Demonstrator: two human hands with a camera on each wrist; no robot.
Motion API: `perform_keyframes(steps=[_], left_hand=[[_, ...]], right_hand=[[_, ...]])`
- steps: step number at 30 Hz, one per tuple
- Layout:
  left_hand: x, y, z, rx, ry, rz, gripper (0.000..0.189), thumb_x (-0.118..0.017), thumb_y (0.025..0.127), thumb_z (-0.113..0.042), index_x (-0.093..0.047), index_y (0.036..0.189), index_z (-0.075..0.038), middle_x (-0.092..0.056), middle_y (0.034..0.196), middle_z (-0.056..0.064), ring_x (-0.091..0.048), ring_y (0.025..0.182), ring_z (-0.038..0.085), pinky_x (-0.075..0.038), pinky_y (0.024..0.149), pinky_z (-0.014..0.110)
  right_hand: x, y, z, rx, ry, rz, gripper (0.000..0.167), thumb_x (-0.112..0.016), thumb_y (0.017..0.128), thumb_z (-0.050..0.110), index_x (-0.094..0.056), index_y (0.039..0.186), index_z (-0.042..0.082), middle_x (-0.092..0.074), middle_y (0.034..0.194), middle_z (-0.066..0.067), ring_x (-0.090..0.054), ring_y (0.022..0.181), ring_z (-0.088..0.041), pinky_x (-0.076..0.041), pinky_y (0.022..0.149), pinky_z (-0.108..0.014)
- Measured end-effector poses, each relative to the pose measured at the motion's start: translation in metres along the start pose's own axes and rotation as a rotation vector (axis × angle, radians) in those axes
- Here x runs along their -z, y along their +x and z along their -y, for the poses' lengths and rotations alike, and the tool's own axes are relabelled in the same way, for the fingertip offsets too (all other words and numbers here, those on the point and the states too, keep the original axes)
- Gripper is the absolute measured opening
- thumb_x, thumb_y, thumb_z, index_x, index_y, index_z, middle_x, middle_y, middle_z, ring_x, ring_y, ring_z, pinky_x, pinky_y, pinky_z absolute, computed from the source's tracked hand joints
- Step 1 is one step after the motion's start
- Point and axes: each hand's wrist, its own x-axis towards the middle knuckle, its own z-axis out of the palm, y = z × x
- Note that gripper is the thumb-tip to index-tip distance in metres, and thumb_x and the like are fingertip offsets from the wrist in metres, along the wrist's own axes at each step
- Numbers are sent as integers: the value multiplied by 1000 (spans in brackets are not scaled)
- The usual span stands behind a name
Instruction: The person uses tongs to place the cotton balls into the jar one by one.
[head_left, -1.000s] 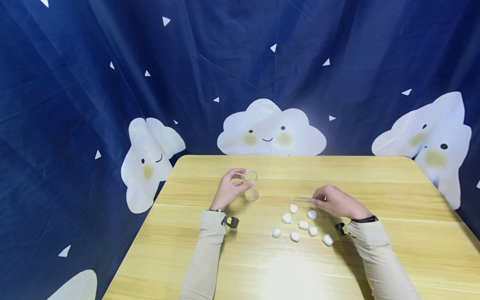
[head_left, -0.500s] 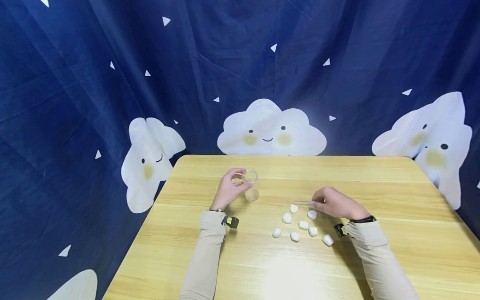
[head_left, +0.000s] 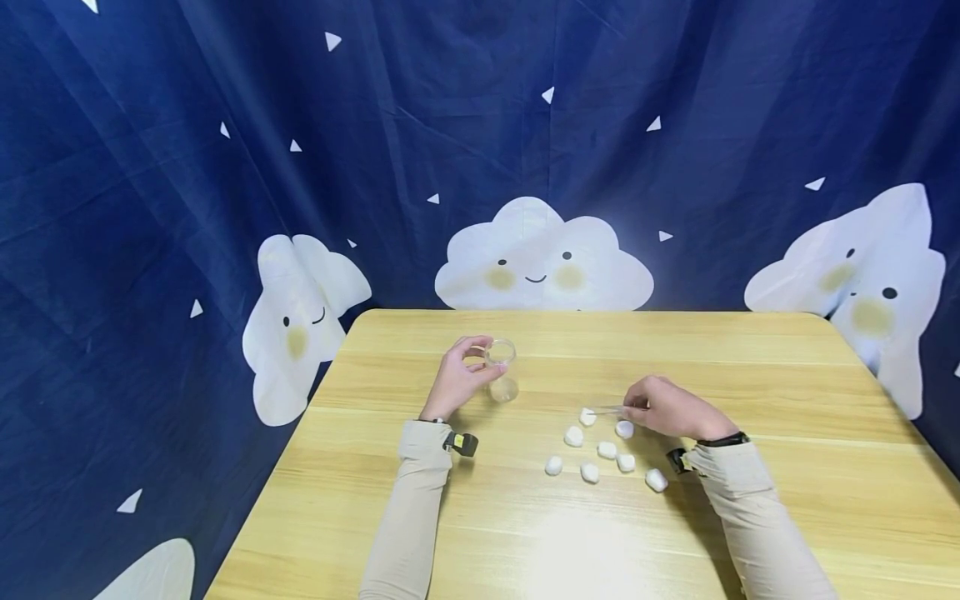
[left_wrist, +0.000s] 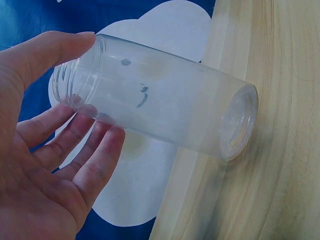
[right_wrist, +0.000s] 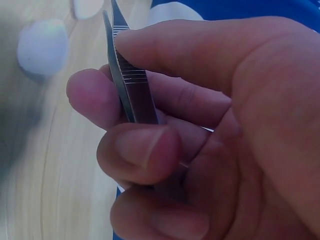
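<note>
My left hand (head_left: 459, 379) holds a clear plastic jar (left_wrist: 165, 95) near its threaded, lidless mouth, thumb on one side and fingertips on the other. The jar stands upright on the table, with nothing visible inside. My right hand (head_left: 671, 408) pinches metal tweezers (right_wrist: 131, 80) between thumb and fingers. In the head view the tweezers' tips lie over a white cotton ball (head_left: 587, 417), the farthest of a loose group. Whether they grip it cannot be made out. Another cotton ball (head_left: 624, 429) sits just below the tweezers and close to the right hand.
Several more cotton balls, such as a near one (head_left: 656, 480) and a left one (head_left: 553, 466), lie scattered on the wooden table (head_left: 750, 350). A blue curtain (head_left: 480, 100) with clouds hangs behind the table's far edge.
My right hand has lowered slightly toward the near side, bringing the tweezers' tips from beyond the farthest cotton ball onto it. The left hand and the jar have stayed put.
</note>
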Motion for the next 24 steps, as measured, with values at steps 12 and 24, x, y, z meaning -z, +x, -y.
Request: perform_keyframes(steps=[12, 24], left_hand=[[0, 0, 1, 0, 6, -4, 57, -88, 82, -21, -65, 132, -10, -63, 132, 7, -60, 122, 26, -61, 103, 37], [0, 1, 2, -8, -1, -1, 57, -89, 81, -22, -66, 131, -10, -63, 131, 7, -60, 121, 26, -61, 103, 39]], right_hand=[[-4, 1, -1, -19, -4, 18, 13, -66, 97, 6, -74, 86, 6, -62, 74, 4, -46, 61, -3, -42, 54, -20], [-5, 1, 1, -59, -32, 19, 11, -69, 96, 7, -76, 88, 6, -66, 74, 2, -48, 61, -5, -42, 54, -20]])
